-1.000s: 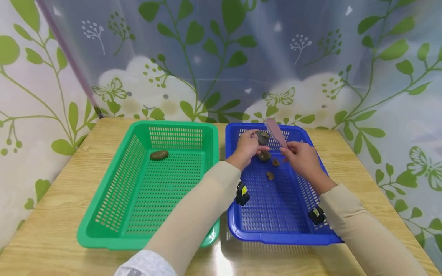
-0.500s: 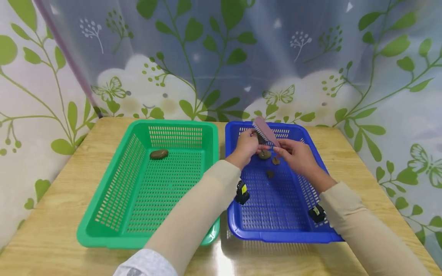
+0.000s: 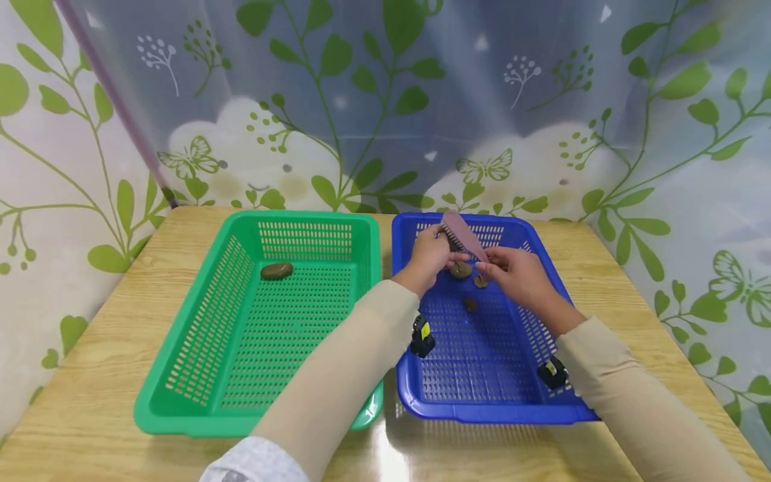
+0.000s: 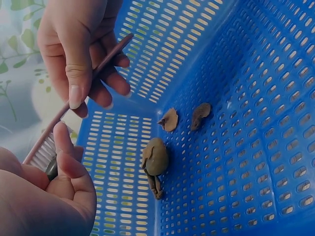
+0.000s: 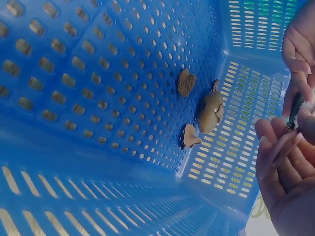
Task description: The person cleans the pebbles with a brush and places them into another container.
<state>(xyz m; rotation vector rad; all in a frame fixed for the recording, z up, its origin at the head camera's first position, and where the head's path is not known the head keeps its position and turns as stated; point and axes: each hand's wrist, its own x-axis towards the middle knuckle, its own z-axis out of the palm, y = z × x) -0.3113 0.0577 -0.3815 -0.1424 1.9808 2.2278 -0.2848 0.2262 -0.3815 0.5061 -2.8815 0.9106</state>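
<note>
Over the far part of the blue basket [image 3: 494, 412], my left hand [image 3: 429, 258] holds a dark smooth stone [image 4: 52, 168], mostly hidden by the fingers and brush. My right hand [image 3: 519, 274] grips a pink brush [image 3: 465, 234] by its handle, bristles facing the stone and appearing to touch it. Below the hands, in the basket, lies an olive-brown stone [image 4: 156, 156] with curled brown scraps on it. Two loose brown pieces, one pale [image 4: 170, 119] and one darker [image 4: 200, 115], lie beside that stone; they look like dried, wrinkled flakes.
To the left stands a green basket [image 3: 193, 425] with one brown oval stone [image 3: 277, 271] near its back left corner. Both baskets sit on a wooden table [image 3: 90, 361]. A leaf-patterned curtain [image 3: 385, 107] hangs close behind and at the sides.
The brush in my right hand has moved left over the stone in my left hand, then slightly down. My left hand has stayed nearly still with the stone.
</note>
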